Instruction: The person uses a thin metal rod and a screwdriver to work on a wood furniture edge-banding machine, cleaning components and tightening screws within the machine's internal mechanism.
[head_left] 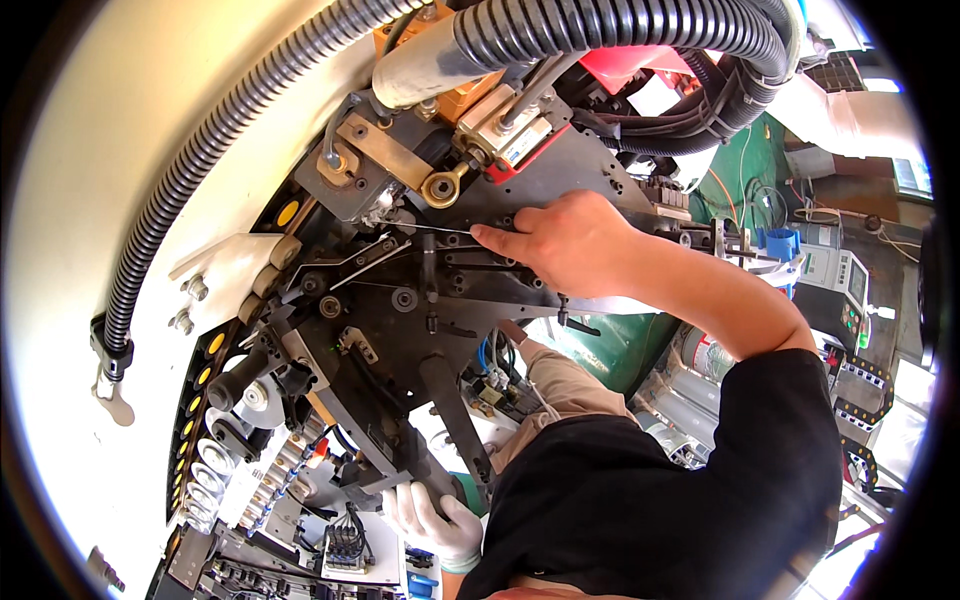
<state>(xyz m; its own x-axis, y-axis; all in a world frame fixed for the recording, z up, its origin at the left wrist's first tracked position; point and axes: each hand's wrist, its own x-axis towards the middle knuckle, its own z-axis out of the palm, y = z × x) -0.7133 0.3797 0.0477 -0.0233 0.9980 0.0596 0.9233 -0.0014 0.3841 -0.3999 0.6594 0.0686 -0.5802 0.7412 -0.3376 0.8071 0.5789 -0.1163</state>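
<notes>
My right hand (575, 245) is bare and reaches in from the right over a dark machine plate (590, 165). Its index finger points left, and the fingertips are closed on the end of a thin metal wire (440, 230). The wire's other end runs to a small metal clamping part (385, 210) under a grey block (345, 180). Low in the picture, my left hand (435, 525) wears a white glove. Its fingers are loosely bent and a little apart, beside the lower end of a dark metal bracket (375, 470); I see nothing in them.
Black corrugated hoses (600, 25) arch over the top and down the left. A small cylinder (510, 130) with a brass-coloured rod end (440, 188) sits above the wire. Arms and a black post (455, 415) jut from the plate. A grey control box (835, 290) stands at right.
</notes>
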